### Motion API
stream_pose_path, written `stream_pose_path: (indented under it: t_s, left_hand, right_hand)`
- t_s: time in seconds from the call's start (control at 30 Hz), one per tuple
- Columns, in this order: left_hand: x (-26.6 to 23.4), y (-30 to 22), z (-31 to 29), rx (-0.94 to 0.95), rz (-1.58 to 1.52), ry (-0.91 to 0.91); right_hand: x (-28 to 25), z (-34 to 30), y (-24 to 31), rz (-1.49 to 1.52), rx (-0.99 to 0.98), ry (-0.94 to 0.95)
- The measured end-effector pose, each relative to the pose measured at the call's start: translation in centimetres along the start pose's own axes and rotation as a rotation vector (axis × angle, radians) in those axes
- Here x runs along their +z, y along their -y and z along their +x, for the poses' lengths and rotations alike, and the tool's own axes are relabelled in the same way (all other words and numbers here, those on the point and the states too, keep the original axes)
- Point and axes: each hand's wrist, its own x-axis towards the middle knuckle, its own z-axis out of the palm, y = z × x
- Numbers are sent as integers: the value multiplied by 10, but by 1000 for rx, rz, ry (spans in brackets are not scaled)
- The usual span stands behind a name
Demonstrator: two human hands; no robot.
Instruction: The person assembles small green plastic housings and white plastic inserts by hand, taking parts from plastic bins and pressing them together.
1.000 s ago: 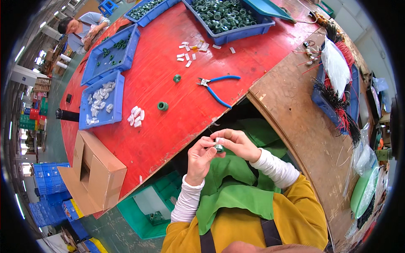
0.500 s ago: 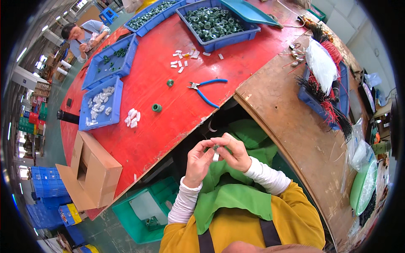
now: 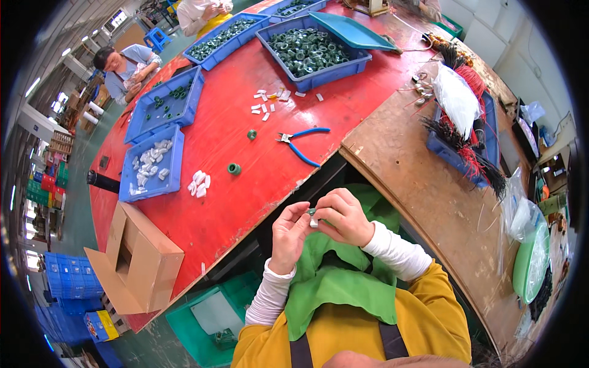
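Pinching a small glossy green ring [image 3: 311, 211] and a stubby white piece [image 3: 314, 222] between bare fingertips, in the head camera's view — left hand [image 3: 288, 242] and right hand [image 3: 346, 221] both closed, fingers curled and nearly meeting around the two parts. Held above the lap, just off the edge of a red table [image 3: 215, 122], over the loose folds of a green cloth apron [image 3: 343, 294]. Impossible to tell, behind the fingers, whether fitted together or merely touching. Bunched along the forearms, wrinkled white sleeves [image 3: 399, 248]; above them, mustard-yellow cloth [image 3: 432, 306].

Resting on the scuffed, shiny red surface: cutting pliers [image 3: 286, 138] with smooth blue handles splayed in a V, two loose rings [image 3: 234, 168] of thick green, a small heap of white pieces [image 3: 199, 183] and, farther off, a scatter of flat white strips [image 3: 284, 95]. Set along the far side, a deep blue plastic tray [image 3: 334, 75] heaped with glossy green rings; to the left, a shallow blue tray [image 3: 176, 156] of white pieces, near an open-flapped cardboard box [image 3: 156, 260]. Spread at right — a worn brown wooden board [image 3: 405, 156], bearing tangled red and black wires [image 3: 470, 83] beside a crumpled white bag [image 3: 457, 101].
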Motion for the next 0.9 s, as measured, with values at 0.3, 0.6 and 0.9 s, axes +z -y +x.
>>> stream_pose_path:
  t_s: [0.3, 0.6, 0.9]
  left_hand:
    - [-21, 18, 22, -8, -282, -196]
    - [-33, 24, 31, 58, -270, -254]
    - [-32, 19, 32, 190, 111, -130]
  right_hand:
    - [24, -1, -13, -31, -21, -85]
    - [56, -6, -15, 182, 207, -178]
    - [40, 13, -36, 490, 582, -157]
